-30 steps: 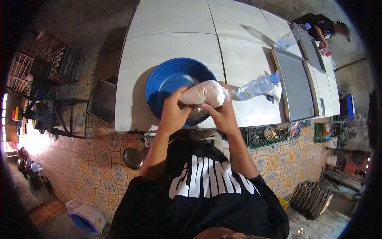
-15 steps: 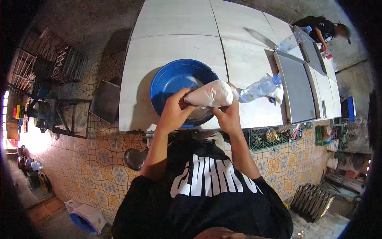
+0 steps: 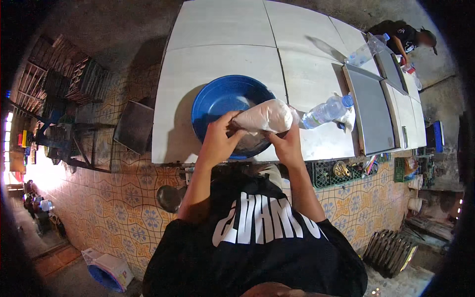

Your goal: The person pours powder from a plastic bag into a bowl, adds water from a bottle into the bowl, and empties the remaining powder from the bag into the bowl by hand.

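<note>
You hold a plump white bag (image 3: 264,117) over the blue basin (image 3: 222,101), at about the basin's four o'clock rim. Your left hand (image 3: 217,141) has its fingers closed around the bag's left end, pinching the mouth; your right hand (image 3: 286,143) cups and grips the bag from below at its right side. The bag looks full and lies roughly level, tipped little if at all. Whether anything lies in the basin's shaded near side I cannot tell, so you seem early on. A clear water bottle (image 3: 326,111) lies on the table (image 3: 222,59) at the bag's three o'clock.
</note>
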`<state>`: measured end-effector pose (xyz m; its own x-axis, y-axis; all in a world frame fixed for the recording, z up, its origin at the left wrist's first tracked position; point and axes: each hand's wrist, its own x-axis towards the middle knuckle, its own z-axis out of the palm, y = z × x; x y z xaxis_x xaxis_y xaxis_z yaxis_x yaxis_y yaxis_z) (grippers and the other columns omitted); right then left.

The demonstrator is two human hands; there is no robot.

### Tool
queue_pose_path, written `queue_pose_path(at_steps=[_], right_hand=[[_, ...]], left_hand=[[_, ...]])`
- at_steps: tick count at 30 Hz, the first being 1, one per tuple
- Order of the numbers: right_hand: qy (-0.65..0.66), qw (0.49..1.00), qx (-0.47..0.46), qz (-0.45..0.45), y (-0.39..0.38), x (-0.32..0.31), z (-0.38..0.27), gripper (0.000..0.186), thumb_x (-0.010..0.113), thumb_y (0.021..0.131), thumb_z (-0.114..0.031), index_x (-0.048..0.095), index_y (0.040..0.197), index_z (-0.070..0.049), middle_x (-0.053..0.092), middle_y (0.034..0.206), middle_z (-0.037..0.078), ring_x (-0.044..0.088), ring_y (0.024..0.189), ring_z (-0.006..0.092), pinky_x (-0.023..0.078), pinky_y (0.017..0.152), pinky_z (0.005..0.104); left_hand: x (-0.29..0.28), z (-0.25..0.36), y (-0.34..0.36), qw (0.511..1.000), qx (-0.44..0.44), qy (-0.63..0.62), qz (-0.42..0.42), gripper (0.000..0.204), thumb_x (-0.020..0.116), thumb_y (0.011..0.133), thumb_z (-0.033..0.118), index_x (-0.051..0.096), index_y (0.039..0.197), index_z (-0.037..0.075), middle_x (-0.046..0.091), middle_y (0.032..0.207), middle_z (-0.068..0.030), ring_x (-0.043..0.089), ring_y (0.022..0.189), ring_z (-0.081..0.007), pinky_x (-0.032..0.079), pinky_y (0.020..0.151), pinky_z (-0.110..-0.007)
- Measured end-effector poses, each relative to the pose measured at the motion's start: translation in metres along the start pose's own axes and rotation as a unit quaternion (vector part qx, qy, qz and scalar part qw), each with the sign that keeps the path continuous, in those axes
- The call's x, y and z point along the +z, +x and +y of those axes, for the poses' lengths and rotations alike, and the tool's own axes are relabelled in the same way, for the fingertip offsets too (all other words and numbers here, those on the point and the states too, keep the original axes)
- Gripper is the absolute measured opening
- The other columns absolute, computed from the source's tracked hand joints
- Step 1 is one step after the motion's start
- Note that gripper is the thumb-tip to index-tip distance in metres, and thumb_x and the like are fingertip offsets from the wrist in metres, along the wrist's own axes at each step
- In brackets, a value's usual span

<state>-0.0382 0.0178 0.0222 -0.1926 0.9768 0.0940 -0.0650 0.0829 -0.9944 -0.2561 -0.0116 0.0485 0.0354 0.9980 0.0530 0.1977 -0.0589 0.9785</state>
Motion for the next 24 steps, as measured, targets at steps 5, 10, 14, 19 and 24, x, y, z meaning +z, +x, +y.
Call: queue_pose_path(at_steps=[5,10,14,19,24], right_hand=[[0.078,0.995,0.053,-0.017,0.003,0.008,-0.022,0.071,0.078,0.087,0.003,0.041,0.146,0.003,0.058,0.137,0.015,0.06,0.127,0.0231,0.05,0.108,0.038],[-0.005,1.0,0.008,0.01,0.003,0.008,-0.004,0.072,0.078,0.086,0.001,0.041,0.148,0.004,0.057,0.138,0.016,0.059,0.128,0.0247,0.05,0.108,0.0396],[-0.023,1.0,-0.017,0.009,0.005,0.006,-0.003,0.082,0.082,0.082,-0.002,0.038,0.151,0.001,0.054,0.139,0.016,0.056,0.131,0.0253,0.049,0.109,0.0403],[0.008,1.0,0.018,-0.008,0.007,0.005,-0.019,0.084,0.084,0.083,-0.004,0.035,0.152,0.001,0.053,0.138,0.015,0.056,0.13,0.0229,0.05,0.109,0.0384],[-0.011,0.999,-0.017,-0.027,0.006,0.006,-0.013,0.082,0.082,0.087,-0.005,0.033,0.152,0.003,0.053,0.139,0.015,0.056,0.13,0.0234,0.048,0.11,0.0382]], left_hand=[[0.003,-0.005,0.0,0.999,0.015,-0.023,0.018,0.05,0.075,0.092,0.0,0.058,0.139,-0.007,0.073,0.121,-0.0166,0.071,0.112,-0.0188,0.058,0.094,-0.034],[0.013,0.001,0.002,0.999,-0.012,-0.041,0.016,0.054,0.077,0.091,0.001,0.056,0.14,-0.006,0.073,0.122,-0.0186,0.072,0.111,-0.0212,0.058,0.093,-0.035],[0.007,0.001,0.0,0.993,0.018,0.108,0.032,0.053,0.079,0.089,0.0,0.058,0.137,-0.007,0.073,0.121,-0.0227,0.073,0.11,-0.0243,0.058,0.093,-0.037],[0.0,0.006,0.002,0.999,-0.04,0.029,0.02,0.053,0.079,0.088,0.0,0.058,0.137,-0.007,0.073,0.121,-0.0231,0.073,0.111,-0.0267,0.059,0.093,-0.039],[0.005,0.012,-0.001,0.999,-0.003,0.033,0.035,0.052,0.078,0.087,0.0,0.058,0.135,-0.008,0.074,0.119,-0.0236,0.074,0.111,-0.0297,0.058,0.093,-0.039]])
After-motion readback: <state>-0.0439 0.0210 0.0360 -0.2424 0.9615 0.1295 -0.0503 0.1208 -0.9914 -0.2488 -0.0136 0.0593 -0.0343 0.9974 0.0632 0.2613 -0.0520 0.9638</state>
